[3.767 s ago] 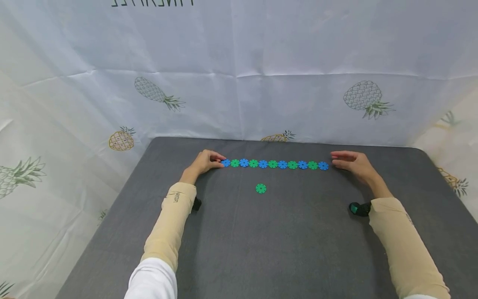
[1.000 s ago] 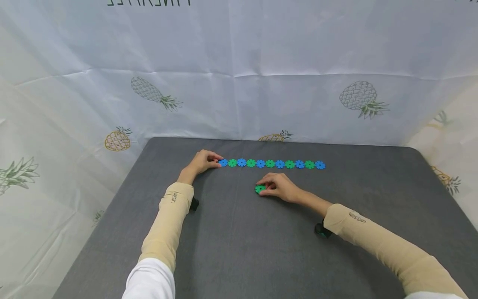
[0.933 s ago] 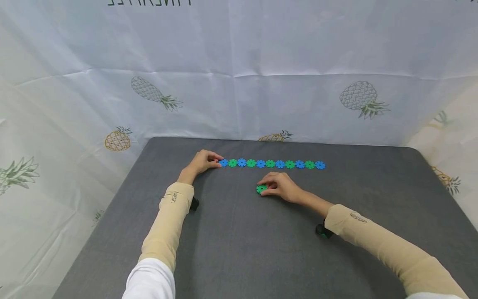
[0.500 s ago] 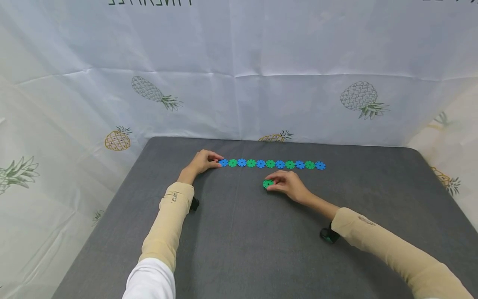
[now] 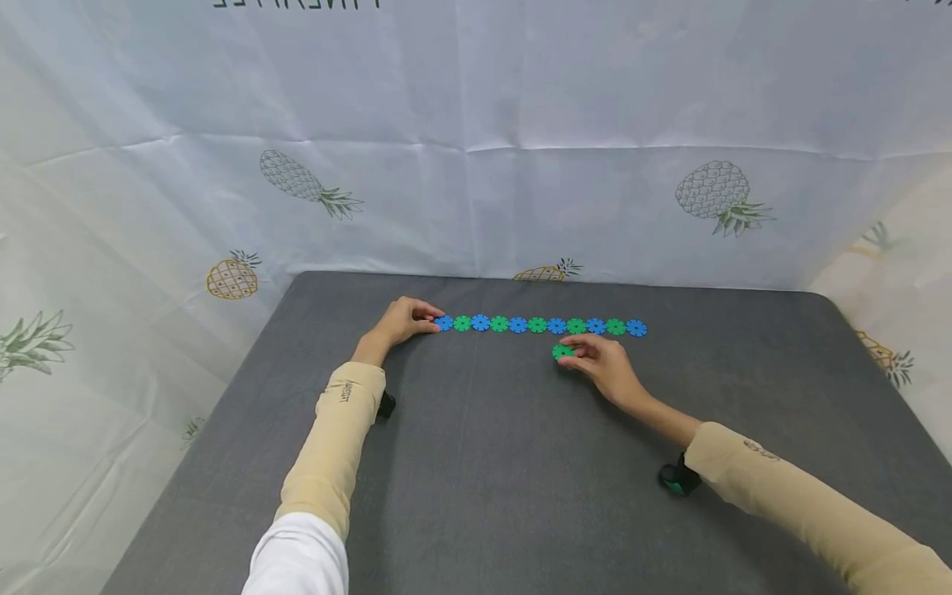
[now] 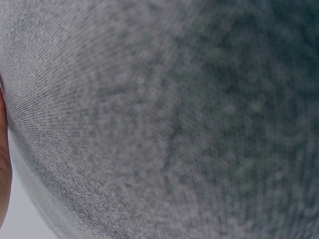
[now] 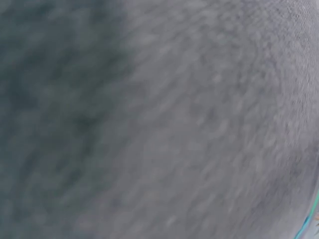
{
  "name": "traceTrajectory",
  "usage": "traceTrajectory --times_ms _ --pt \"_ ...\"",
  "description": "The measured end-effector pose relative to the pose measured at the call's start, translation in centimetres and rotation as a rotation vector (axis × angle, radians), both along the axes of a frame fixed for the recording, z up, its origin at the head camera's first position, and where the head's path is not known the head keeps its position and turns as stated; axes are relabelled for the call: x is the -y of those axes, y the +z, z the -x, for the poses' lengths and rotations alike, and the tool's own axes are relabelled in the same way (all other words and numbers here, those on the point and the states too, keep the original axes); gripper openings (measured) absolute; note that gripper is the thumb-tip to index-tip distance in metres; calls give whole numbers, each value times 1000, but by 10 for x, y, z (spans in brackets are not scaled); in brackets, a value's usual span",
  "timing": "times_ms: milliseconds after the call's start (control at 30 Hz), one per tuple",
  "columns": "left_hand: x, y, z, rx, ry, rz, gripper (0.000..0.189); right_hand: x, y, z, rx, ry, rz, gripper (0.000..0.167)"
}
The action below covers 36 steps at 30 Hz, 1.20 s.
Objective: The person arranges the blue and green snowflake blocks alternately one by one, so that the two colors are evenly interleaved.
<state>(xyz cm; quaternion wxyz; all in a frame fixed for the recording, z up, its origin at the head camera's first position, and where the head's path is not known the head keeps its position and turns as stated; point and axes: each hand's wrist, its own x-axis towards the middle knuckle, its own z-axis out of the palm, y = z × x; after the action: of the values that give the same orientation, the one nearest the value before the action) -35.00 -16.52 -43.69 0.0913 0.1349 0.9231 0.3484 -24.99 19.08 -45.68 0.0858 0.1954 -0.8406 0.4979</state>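
Note:
A straight row of notched plastic building discs, blue and green by turns, lies along the back of the table. At its left end my left hand (image 5: 402, 321) pinches the blue disc (image 5: 445, 323) between thumb and fingers. A loose green disc (image 5: 561, 352) is pinched by its right edge in my right hand (image 5: 606, 368), just in front of the row. The other end of the row finishes with a blue disc (image 5: 636, 328), behind and right of those fingers. The left wrist view catches only a strip of hand (image 6: 4, 164) at its left border.
Dark grey cloth covers the table (image 5: 483, 463), whose far edge meets a white curtain (image 5: 580, 91) printed with pineapples. Black wrist cameras (image 5: 678, 477) hang under both sleeves. The wrist views show mostly grey cloth, with a thin blue-green streak in the right one's lower corner.
My right hand left the row's right end and pinched the loose green disc. It has since carried that disc rightward and back, closer to the row. My left hand stays put.

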Motion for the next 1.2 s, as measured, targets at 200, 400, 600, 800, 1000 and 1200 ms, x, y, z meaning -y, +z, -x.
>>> traceTrajectory --times_ms 200,400,600,800,1000,1200 --pt "1 -1 1 1 6 -3 27 -20 -5 2 -25 -27 -18 29" --pt "1 -1 3 -12 -4 -2 29 -45 -4 2 -19 -36 -39 29" --pt "2 0 1 -7 -12 -32 27 -69 -3 3 -64 -70 -86 30" --pt "3 1 -1 -22 -24 -61 23 -91 -4 6 -95 -105 -114 30" --pt "1 -1 0 -2 1 -23 27 -108 -1 6 -79 -143 -136 28" --pt "-1 0 -2 3 10 -12 28 -124 -3 9 -81 -163 -154 27"
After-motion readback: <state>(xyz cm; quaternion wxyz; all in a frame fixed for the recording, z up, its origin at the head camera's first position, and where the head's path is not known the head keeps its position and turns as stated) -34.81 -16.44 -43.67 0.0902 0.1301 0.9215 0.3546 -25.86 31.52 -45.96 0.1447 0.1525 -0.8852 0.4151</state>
